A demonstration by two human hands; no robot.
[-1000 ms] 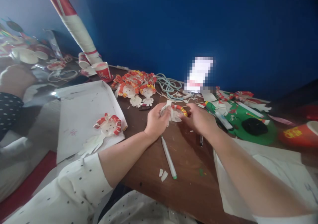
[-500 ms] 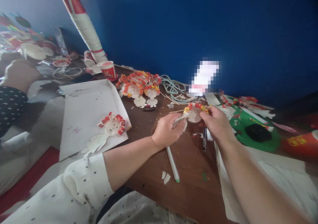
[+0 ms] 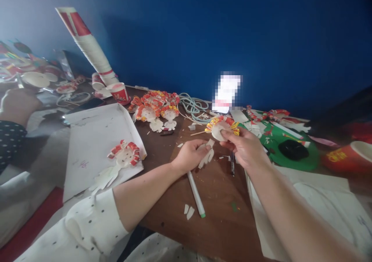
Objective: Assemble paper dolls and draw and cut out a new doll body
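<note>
In my right hand point(image 3: 245, 147) I pinch a round paper-cup craft point(image 3: 217, 131) with a white disc and a curled red, orange and yellow rim. The thumb lies across its disc. My left hand point(image 3: 190, 153) is closed on a white paper piece cut into strips point(image 3: 206, 158), held just below and left of the craft. Whether the two pieces touch is hard to tell. Under my left hand a white marker with a green end point(image 3: 197, 198) lies on the brown table, and a black pen point(image 3: 232, 164) lies below my right hand.
On a white box lid point(image 3: 87, 149) at left rests a similar craft with a face point(image 3: 125, 156). Behind are several finished ones point(image 3: 157, 101), a coiled cord point(image 3: 193, 105) and a lit phone point(image 3: 226, 93). A co-worker's hand point(image 3: 20, 105) is far left; a red cup point(image 3: 345, 157) stands right.
My right hand has tilted the round craft and its thumb now lies over the disc. My left hand has drawn down and away, showing the strip-cut paper. The view has shifted slightly.
</note>
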